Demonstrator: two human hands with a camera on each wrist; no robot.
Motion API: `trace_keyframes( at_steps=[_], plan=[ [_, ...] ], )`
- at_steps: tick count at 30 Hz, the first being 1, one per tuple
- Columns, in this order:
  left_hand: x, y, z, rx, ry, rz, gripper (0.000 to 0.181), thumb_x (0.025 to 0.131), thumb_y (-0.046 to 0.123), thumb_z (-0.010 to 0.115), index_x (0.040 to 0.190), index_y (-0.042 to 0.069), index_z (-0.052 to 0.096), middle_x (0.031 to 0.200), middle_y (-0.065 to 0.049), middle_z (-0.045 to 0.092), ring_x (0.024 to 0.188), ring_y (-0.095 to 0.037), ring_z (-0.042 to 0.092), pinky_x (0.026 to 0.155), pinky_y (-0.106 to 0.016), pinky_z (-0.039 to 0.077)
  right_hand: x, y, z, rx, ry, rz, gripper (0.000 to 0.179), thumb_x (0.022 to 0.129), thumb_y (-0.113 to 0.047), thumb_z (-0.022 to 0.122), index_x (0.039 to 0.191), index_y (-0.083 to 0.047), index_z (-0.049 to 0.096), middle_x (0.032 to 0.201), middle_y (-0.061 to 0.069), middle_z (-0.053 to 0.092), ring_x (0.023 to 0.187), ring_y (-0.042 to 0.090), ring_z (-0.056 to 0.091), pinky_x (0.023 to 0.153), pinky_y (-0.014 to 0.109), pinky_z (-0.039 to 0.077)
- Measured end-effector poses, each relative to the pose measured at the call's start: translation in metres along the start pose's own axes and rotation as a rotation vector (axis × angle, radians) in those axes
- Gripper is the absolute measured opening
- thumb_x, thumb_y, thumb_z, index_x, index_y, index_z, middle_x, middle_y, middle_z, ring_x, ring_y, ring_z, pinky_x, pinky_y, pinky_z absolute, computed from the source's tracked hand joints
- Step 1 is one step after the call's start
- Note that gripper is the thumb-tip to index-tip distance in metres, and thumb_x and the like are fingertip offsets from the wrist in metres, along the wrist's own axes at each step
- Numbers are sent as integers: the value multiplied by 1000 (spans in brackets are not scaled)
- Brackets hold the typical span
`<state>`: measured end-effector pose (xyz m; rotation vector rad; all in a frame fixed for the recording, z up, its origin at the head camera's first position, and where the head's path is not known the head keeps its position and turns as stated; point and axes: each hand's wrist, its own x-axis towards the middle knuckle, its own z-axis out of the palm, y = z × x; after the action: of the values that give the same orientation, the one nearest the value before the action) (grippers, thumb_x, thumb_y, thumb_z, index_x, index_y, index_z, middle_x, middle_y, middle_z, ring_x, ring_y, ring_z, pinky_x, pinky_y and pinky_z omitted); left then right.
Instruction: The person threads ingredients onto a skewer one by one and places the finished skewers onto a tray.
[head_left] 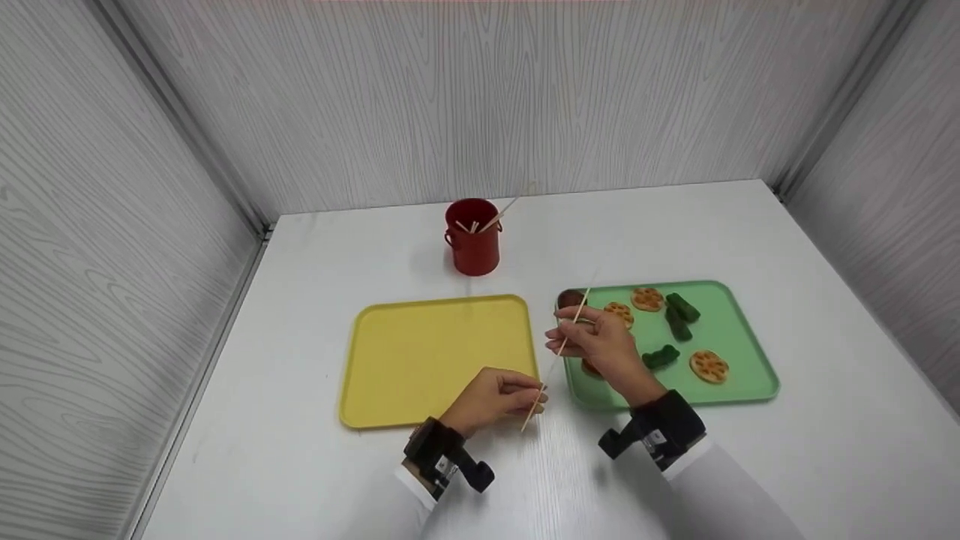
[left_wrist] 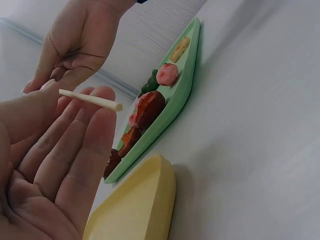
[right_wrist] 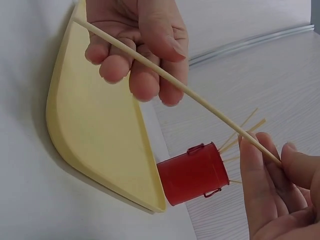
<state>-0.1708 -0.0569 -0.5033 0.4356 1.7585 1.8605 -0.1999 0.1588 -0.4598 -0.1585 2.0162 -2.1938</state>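
A thin wooden skewer (head_left: 569, 331) runs slantwise between my two hands, above the gap between the trays. My left hand (head_left: 491, 401) holds it near its lower end, between thumb and fingers, close to the yellow tray's right corner. Further up, the thumb and fingers of my right hand (head_left: 600, 346) pinch it over the left edge of the green tray (head_left: 739, 375). In the right wrist view the skewer (right_wrist: 200, 100) is bare, with no food on it. Play-food pieces lie on the green tray, among them a lotus-root slice (head_left: 709, 367); my right hand hides some.
A yellow tray (head_left: 435, 360) lies at the left on the white table. Behind it stands a red bucket (head_left: 475, 251) with several skewers poking out. Green pieces (head_left: 677, 319) and a brown piece (head_left: 570, 298) sit on the green tray. Grey wood-grain panels (head_left: 390, 97) enclose the table.
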Motion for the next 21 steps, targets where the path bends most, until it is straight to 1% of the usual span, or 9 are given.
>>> trace_keyframes(
  at_steps=[4,6,8,12,16,19,21],
  plan=[
    [-1,-1,0,35,-16,-5,30,94,2,63,117,-16,61,102,-22,70,85,-16,71,80,-34,57,-1,2,2,1,-4,-20,23,97,-4,58,118,6,57,96,25,70,81,21,71,78,35,58],
    [-2,-2,0,56,-38,-6,29,94,2,62,116,-16,61,101,-25,70,83,-16,71,78,-34,58,-1,3,2,7,-8,-30,22,97,-4,58,116,6,57,97,28,68,81,22,71,78,36,58],
    [-2,-2,1,67,-57,-8,27,94,1,61,115,-16,62,100,-26,70,80,-15,71,77,-35,58,-2,3,1,5,-10,-35,23,97,-4,59,116,7,56,97,28,68,81,22,71,78,36,58],
    [-1,-4,4,50,-70,2,26,94,1,61,113,-18,62,98,-26,70,78,-14,71,76,-36,58,-6,2,-5,-35,7,-37,32,97,-10,60,119,12,54,95,22,71,82,20,71,78,35,58],
    [-3,-3,1,44,-37,4,24,93,1,62,111,-16,64,96,-23,71,77,-13,70,76,-34,58,-8,-4,-17,-84,62,-51,40,97,-18,62,123,12,55,97,20,72,84,20,71,79,34,57],
    [-6,-2,-3,94,16,15,21,92,1,64,108,-13,67,95,-21,72,77,-11,69,75,-31,58,-8,-6,-29,-141,106,-64,41,96,-19,63,124,10,56,101,23,70,88,25,71,81,36,57],
    [-9,0,-7,110,53,20,20,92,1,65,107,-11,68,94,-21,72,79,-12,69,75,-32,58,-7,-6,-35,-207,124,-73,38,95,-18,65,122,8,59,103,24,70,91,28,70,82,35,57]
  ],
)
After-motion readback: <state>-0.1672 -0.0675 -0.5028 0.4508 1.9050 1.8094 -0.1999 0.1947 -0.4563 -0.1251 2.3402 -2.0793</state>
